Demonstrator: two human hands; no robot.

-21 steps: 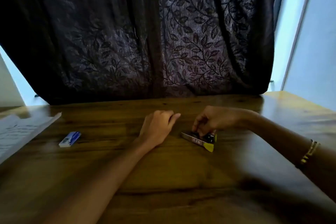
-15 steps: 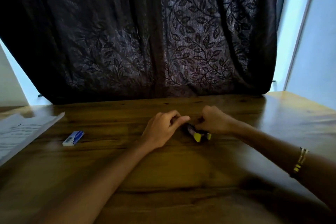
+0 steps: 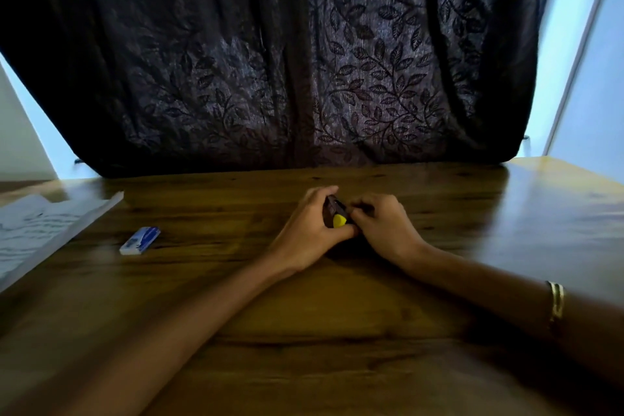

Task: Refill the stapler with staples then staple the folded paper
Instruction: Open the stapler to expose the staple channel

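Both hands (image 3: 344, 230) grip the stapler (image 3: 335, 214), yellow end facing the person.

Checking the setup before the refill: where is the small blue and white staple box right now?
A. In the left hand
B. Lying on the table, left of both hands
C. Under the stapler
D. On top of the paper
B: the staple box lies on the wooden table, apart from the left hand and right hand gripping the stapler.
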